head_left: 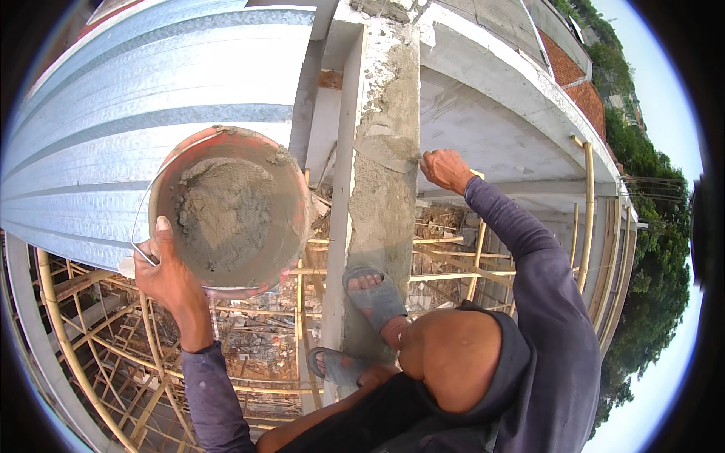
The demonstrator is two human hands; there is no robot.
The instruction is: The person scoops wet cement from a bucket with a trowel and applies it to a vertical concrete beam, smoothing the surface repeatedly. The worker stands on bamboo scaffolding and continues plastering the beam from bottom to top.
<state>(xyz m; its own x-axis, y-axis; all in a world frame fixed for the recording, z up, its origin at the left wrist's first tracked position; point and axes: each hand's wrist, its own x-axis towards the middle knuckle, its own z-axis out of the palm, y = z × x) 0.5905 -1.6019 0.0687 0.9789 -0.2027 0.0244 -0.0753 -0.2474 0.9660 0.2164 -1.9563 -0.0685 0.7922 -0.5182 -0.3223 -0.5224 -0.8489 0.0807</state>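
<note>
My left hand [168, 273] grips the near left rim of a reddish bucket [293, 177], thumb over the edge and fingers hidden beneath. Wet grey mortar [230, 211] partly fills it, and its wire handle [155, 181] hangs down the left side. My right hand [448, 171] is closed at the right edge of a narrow concrete beam [385, 196]. A small yellowish end shows by its heel, but what the fingers hold is hidden. Grey mortar is spread along the beam's top, rougher and whiter toward the far end.
My sandalled feet [376, 298] stand on the beam, high above the ground. Below are bamboo scaffolding [158, 377] and rubble. Corrugated metal roofing [151, 98] lies at the left. A white concrete arch [521, 106], upright poles [588, 211] and trees stand at the right.
</note>
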